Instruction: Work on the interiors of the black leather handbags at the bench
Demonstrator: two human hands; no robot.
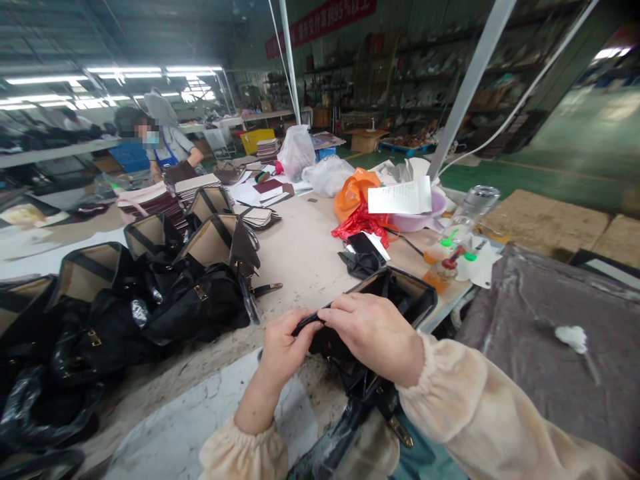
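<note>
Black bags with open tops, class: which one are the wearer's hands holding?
The black bag just right of centre, gripped by the left hand and the right hand; the other, beige-lined black bags cluster at picture left.

left hand (pixel 283 343) pinching between thumb and fingers, right hand (pixel 376 328) palm down — curled, just beside it

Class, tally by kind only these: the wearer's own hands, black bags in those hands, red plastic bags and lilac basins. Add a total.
Wearer's hands: 2 (left hand, right hand)
Held black bag: 1
Red plastic bag: 1
Lilac basin: 1
Total: 5
</note>
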